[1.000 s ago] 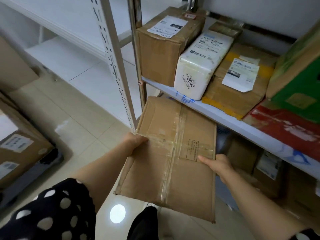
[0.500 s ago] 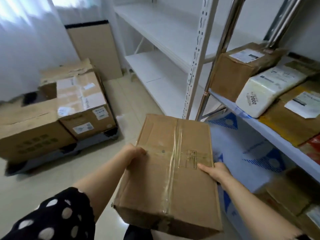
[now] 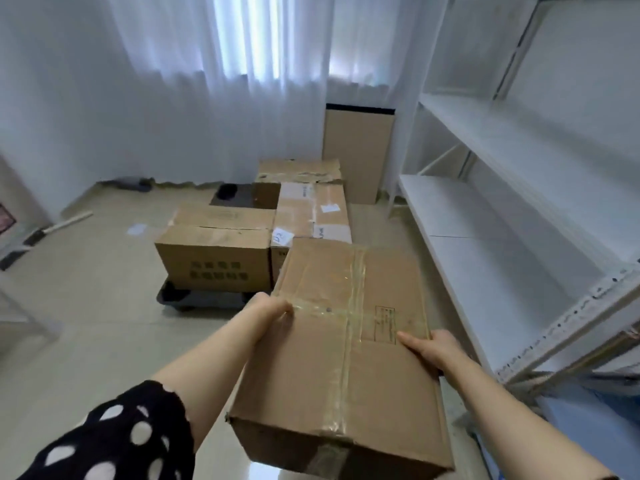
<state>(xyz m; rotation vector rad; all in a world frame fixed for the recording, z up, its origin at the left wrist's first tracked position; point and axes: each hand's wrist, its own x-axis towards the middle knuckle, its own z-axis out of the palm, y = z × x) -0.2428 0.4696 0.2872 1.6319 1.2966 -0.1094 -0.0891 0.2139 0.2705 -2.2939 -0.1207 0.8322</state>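
The taped cardboard box (image 3: 346, 348) hangs level in mid-air before the person, between the loaded floor dolly (image 3: 194, 297) and white shelving (image 3: 502, 254), with the left grip (image 3: 268, 308) and right grip (image 3: 436, 349) clasping opposite side edges, likely to balance its weight.

Cardboard boxes (image 3: 214, 251) on a dolly (image 3: 201, 299), white shelving (image 3: 519, 216) alongside.

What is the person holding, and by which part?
A taped cardboard box, by its side edges: left hand on the left edge, right hand on the right.
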